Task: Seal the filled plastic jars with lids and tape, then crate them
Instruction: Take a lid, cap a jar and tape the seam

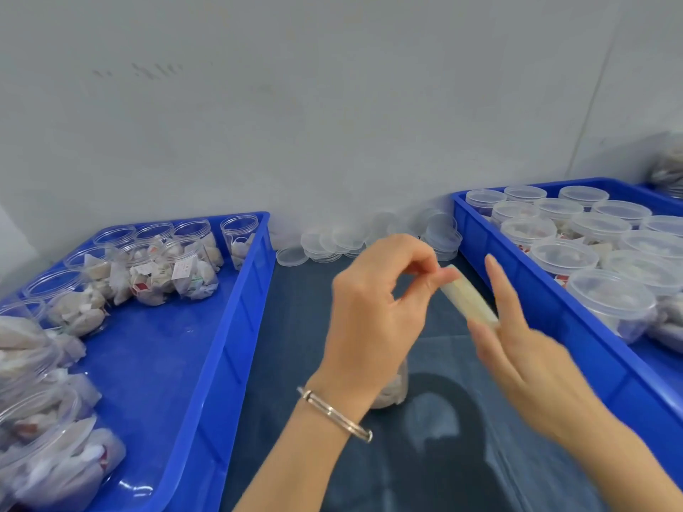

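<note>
Together, left hand [373, 301] and right hand [525, 349] hold one tape roll [469, 295]

Bare forearms, no sleeves; a thin silver bangle [334, 414] circles the left wrist.

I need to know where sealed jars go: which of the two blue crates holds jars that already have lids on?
The right blue crate: its jars carry clear lids, while the jars in the left blue crate stand open-topped.

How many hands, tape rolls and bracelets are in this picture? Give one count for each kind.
Hands: 2, left and right
Tape roll: 1
Bracelet: 1
Total: 4
</note>
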